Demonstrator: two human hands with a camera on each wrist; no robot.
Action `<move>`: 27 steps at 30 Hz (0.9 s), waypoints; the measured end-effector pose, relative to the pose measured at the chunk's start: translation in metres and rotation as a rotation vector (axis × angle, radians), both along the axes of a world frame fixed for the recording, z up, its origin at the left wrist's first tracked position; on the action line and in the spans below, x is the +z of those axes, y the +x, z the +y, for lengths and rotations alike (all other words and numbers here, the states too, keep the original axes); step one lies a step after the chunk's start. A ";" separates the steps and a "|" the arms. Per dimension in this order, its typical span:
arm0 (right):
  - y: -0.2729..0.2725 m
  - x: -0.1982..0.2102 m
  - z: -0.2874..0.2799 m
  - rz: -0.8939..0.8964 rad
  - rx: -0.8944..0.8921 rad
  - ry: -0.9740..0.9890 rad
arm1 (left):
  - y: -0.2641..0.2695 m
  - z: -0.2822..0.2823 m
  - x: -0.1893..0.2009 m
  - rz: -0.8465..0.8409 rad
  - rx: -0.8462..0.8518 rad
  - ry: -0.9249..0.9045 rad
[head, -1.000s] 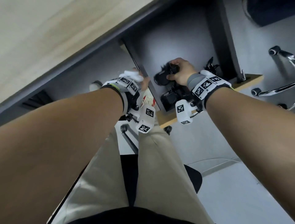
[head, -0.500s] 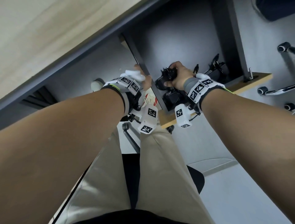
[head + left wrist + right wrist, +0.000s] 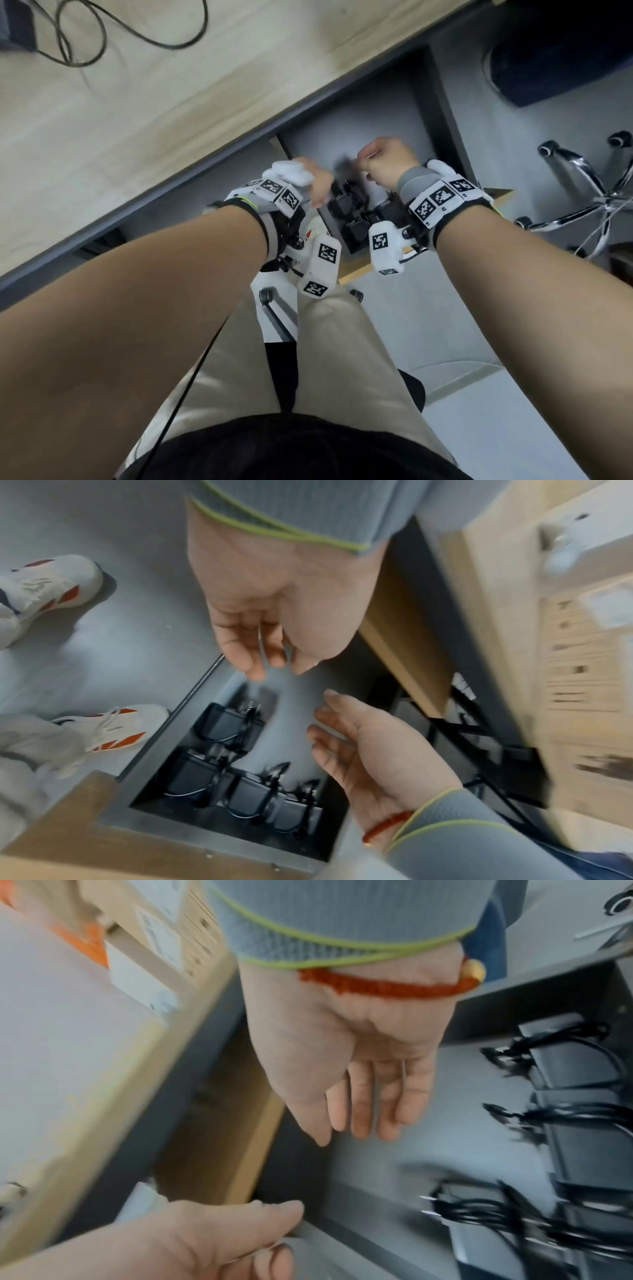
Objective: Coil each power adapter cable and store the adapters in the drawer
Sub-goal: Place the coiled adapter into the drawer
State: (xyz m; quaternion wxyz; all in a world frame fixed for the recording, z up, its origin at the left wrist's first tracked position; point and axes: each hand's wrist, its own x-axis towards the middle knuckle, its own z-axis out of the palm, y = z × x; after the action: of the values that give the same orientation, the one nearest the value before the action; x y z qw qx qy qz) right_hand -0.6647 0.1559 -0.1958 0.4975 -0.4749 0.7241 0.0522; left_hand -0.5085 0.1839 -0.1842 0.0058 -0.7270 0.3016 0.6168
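Note:
The grey drawer stands pulled out under the desk, with several black power adapters lying near its front, cables coiled on them. In the left wrist view they form a cluster. In the right wrist view they are blurred. My right hand hovers over the drawer's middle, fingers straight and empty. My left hand hangs over the drawer's left side wall, fingers relaxed and holding nothing. A blurred dark shape lies between the hands.
The light wooden desk top carries a loose black cable at the far left. An office chair base stands to the right on the grey floor. Cardboard boxes sit under the desk. My shoes are left of the drawer.
My right hand has let go of the adapter it gripped and lifted away, fingers now straight. The left hand came off the drawer's side. The head view tilted up toward the desk top.

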 end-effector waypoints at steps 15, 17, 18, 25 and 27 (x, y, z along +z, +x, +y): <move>0.191 0.204 -0.085 -0.358 -0.012 -0.255 | 0.193 -0.057 0.195 0.005 0.410 -0.306; 0.235 0.222 -0.093 -0.383 0.016 -0.292 | 0.239 -0.054 0.206 -0.057 0.494 -0.395; 0.262 0.228 -0.097 -0.391 0.042 -0.314 | 0.267 -0.054 0.209 -0.087 0.539 -0.425; 0.375 0.219 -0.103 -0.276 0.263 -0.372 | 0.380 -0.049 0.190 -0.141 0.689 -0.416; 0.400 0.205 -0.100 -0.144 0.385 -0.347 | 0.403 -0.045 0.180 -0.121 0.673 -0.396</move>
State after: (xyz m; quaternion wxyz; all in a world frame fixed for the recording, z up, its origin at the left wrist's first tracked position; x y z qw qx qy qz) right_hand -0.2645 0.0559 0.0092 0.4397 -0.6843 0.5815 -0.0130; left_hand -0.1056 0.1390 -0.0044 -0.3195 -0.8073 0.1588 0.4701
